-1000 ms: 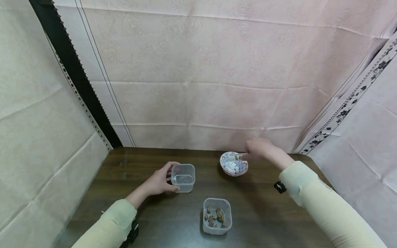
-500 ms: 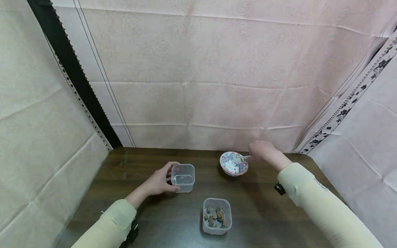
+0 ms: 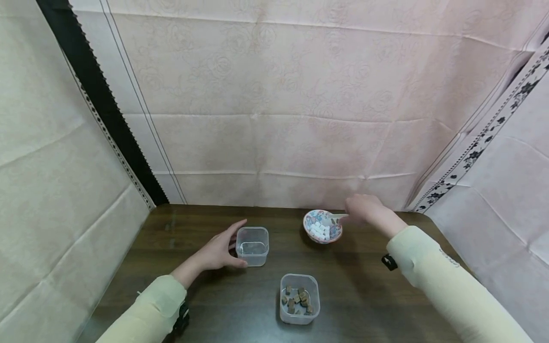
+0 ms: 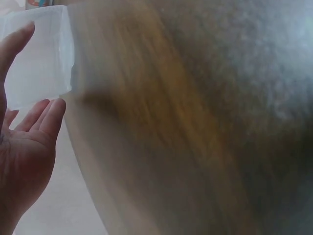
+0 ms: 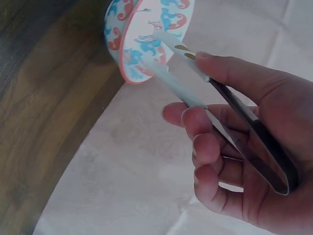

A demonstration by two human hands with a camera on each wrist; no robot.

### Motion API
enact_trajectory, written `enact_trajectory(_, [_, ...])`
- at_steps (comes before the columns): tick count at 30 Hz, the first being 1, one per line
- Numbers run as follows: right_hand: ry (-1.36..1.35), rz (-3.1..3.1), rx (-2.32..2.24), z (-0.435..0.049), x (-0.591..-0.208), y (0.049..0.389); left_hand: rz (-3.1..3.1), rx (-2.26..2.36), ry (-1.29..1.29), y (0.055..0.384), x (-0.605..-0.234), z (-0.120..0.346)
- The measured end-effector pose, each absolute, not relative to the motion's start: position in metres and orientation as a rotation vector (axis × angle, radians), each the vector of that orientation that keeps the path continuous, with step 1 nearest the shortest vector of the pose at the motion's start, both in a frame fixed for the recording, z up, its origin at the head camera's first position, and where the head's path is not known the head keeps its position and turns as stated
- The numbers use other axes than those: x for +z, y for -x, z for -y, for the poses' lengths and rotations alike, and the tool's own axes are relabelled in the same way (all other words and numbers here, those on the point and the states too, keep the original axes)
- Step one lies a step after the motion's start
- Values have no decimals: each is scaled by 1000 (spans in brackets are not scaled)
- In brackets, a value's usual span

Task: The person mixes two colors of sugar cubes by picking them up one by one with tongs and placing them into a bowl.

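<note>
My right hand (image 3: 364,208) holds a pair of tongs (image 5: 264,139) with pale tips and dark metal arms, thumb on one arm and fingers on the other. The tong tips are apart, inside a bowl (image 5: 128,44) with a red-and-blue pattern. White cubes (image 3: 319,231) lie in that bowl in the head view. My left hand (image 3: 218,250) is spread around the left side of a clear plastic container (image 3: 253,243), fingers fairly straight. In the left wrist view, the thumb and fingertips stand at the walls of this container (image 4: 41,61), which looks empty.
A second clear container (image 3: 299,317) with several small brown cubes (image 3: 300,299) stands nearer on the dark wooden table (image 3: 240,305). A pale patterned cloth (image 3: 279,105) hangs behind the table, and more cloth covers both sides.
My left fingers have loosened and spread slightly from the container, which stays in place. My right hand has shifted a little right, and the tongs have drawn toward the bowl's right side.
</note>
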State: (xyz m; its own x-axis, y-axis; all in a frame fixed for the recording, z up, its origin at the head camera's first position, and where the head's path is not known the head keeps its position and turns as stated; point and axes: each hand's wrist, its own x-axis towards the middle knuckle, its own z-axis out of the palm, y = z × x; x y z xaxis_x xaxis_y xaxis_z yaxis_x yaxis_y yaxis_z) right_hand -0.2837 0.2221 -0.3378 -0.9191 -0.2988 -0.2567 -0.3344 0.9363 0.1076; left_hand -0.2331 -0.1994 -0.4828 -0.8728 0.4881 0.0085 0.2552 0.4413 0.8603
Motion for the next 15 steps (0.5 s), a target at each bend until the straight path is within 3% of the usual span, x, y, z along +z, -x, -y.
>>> enact_trajectory(15, [814, -2914, 18, -208, -318, 238, -2638, 1294, -753, 198, -445, 222])
